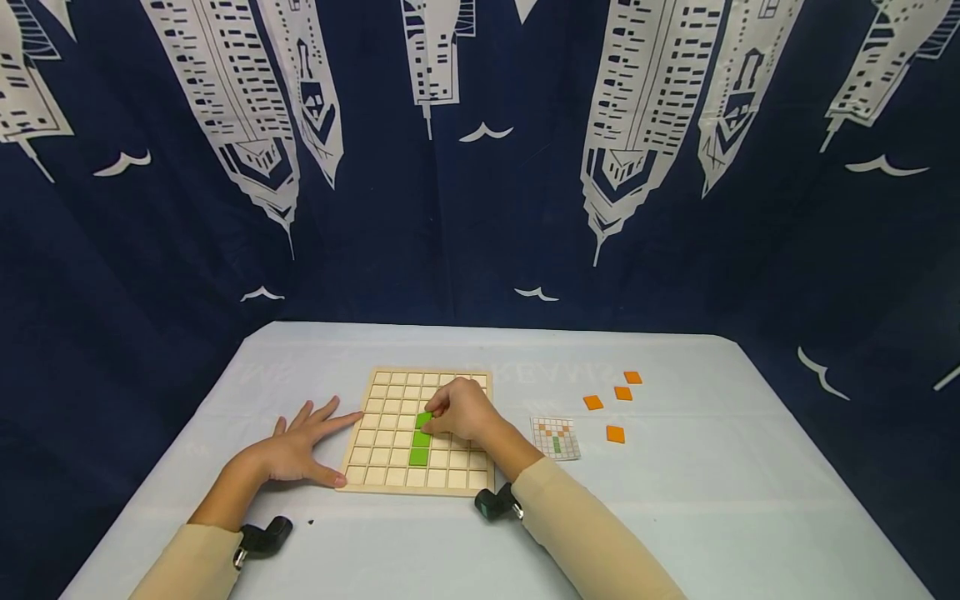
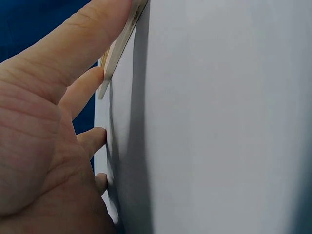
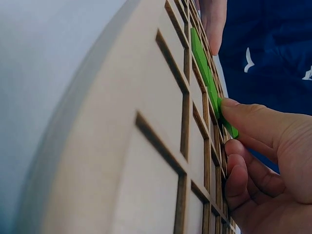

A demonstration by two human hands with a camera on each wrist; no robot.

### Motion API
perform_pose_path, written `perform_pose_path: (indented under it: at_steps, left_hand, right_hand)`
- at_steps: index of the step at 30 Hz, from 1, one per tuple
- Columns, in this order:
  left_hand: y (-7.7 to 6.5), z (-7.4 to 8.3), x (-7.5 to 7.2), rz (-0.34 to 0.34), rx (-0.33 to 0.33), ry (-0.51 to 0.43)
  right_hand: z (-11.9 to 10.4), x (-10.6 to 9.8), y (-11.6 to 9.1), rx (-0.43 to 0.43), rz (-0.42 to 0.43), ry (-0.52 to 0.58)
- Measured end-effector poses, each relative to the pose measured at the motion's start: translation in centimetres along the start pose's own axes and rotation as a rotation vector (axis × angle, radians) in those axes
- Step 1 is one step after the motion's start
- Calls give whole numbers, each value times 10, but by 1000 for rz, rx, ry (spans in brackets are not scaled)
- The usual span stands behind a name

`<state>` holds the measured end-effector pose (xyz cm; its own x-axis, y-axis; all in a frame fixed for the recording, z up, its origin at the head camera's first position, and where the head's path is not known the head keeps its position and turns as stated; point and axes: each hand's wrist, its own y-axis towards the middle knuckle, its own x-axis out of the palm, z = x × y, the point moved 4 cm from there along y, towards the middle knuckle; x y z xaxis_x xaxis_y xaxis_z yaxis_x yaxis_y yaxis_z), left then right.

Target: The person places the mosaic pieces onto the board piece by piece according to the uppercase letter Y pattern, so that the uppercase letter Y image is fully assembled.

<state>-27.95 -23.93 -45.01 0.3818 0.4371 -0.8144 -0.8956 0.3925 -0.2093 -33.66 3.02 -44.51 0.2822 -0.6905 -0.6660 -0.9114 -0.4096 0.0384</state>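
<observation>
A light wooden grid board (image 1: 456,478) lies on the white table. My left hand (image 1: 300,450) spreads its fingers at the board's left side, thumb and index finger touching the edge; the left wrist view shows the thumb (image 2: 73,44) against the rim. Over the middle of the board, my right hand (image 1: 467,410) pinches a green square tile (image 1: 424,419). That tile (image 3: 229,127) sits slightly tilted under the thumb in the right wrist view. Two more green tiles (image 1: 418,456) lie in grid cells in line with it, toward me. Some cells are hidden beneath the right hand.
Right of the board lies a small printed pattern card (image 1: 555,438) with orange and green squares. Several loose orange tiles (image 1: 615,434) are scattered beyond it. A tiny dark speck (image 1: 311,522) is near the left wrist. A dark blue patterned cloth (image 1: 450,217) hangs behind the table.
</observation>
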Motion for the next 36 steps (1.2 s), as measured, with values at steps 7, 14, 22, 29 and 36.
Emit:
perform_pose_path:
  at_steps: [7, 14, 22, 29, 36]
  left_hand:
    - [1, -1, 1, -3, 0, 4]
    - [1, -1, 1, -3, 4, 5]
    - [1, -1, 1, -3, 0, 6]
    - [2, -1, 1, -1, -8, 7]
    - [1, -3, 0, -5, -3, 7]
  right_hand:
    - [-2, 0, -1, 9, -13, -4]
    - [-1, 0, 0, 22, -18, -2]
    - [2, -2, -2, 2, 6, 19]
    - [9, -15, -14, -19, 55, 99]
    - [17, -27, -27, -40, 117, 110]
